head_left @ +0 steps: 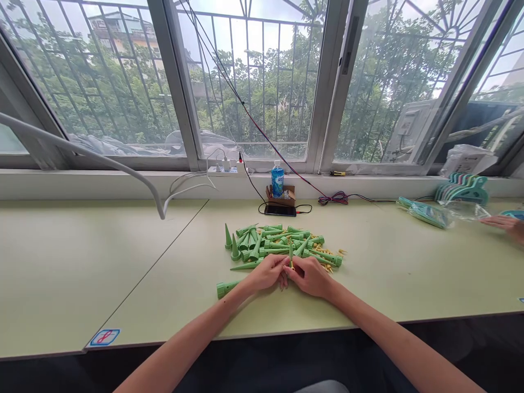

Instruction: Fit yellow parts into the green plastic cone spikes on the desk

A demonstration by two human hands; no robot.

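My left hand [267, 273] and my right hand [313, 277] meet at the table's front middle. Between them a green plastic cone-shaped spike [291, 250] points upward, its base in my closed left fingers. A small yellow plastic piece [292, 266] shows at its lower end, pinched by my right thumb and fingers; whether it sits in the spike I cannot tell. Just behind lies a heap of similar green spikes [272, 248], with small yellow pieces [327, 267] scattered at its right. Another green spike [226, 289] lies by my left forearm, partly hidden by it.
Behind the heap stand a blue bottle [277, 181], a small cardboard box [289, 192] and a phone [280, 210] with a cable. Bagged hangers [426, 213] and a hanger stack [462, 189] are at right, near another person's hand [505, 222]. A white cable [135, 172] arches at left.
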